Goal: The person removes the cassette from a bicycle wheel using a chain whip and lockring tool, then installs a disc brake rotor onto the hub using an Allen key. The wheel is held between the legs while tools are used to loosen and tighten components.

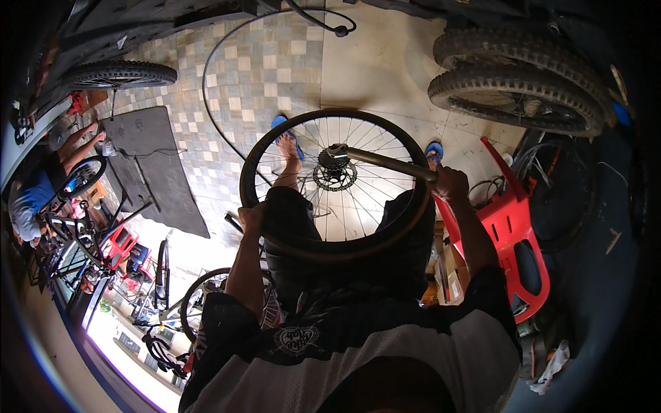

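Note:
A bicycle wheel (pixel 330 115) with a black tyre rests over my thighs and tilts toward me. Closed around the tyre's left side is my left hand (pixel 252 217). My right hand (pixel 451 184) grips the end of a long metal-handled wrench (pixel 389 162) beside the wheel's right edge. The wrench runs across the spokes, and its head sits at the middle of the dark cassette (pixel 332 161). Just below the cassette shows the round, perforated brake disc (pixel 336 186). How the wrench head fits at the hub is too small to make out.
A red plastic chair (pixel 506 224) is close on my right. Two knobbly-tyred wheels (pixel 475 89) lie at the far right. A dark mat (pixel 153 172) covers floor at left, with another person (pixel 33 199) and bicycles beyond. A black hose (pixel 205 86) curves across the tiles.

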A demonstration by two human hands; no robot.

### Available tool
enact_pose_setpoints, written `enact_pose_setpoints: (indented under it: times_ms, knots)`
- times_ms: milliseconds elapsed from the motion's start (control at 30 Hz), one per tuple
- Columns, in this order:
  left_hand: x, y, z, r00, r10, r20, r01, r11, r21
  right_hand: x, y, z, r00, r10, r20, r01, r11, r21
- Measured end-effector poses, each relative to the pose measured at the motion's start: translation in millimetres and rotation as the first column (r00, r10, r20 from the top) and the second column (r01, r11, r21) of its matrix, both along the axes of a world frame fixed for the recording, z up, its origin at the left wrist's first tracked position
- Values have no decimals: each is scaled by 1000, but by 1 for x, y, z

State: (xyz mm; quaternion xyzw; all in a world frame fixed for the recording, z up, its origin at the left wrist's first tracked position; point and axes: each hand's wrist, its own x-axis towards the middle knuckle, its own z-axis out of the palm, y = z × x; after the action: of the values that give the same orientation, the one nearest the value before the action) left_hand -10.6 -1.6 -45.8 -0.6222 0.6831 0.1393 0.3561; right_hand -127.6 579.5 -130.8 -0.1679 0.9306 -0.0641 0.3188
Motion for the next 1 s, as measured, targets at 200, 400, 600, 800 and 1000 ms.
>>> enact_pose_setpoints:
  times_ms: [200,400,600,800,1000]
  knots:
    - [14,0,-8,998,-55,4,55,991,-118,-4,11,-5,998,-3,55,7,997,-72]
    - [3,6,-1,1000,-28,-7,28,999,-38,-8,22,-16,999,31,19,-30,999,-40]
    - [2,6,4,999,-44,15,44,999,-22,-8,-1,-2,998,35,-52,-38,998,-47]
    - [7,2,-2,996,-71,-51,67,994,-82,-10,-7,2,1000,19,-9,-19,1000,-22]
    - [-1,2,2,994,-82,-72,78,995,-62,-9,-6,-4,994,-10,113,6,1000,30]
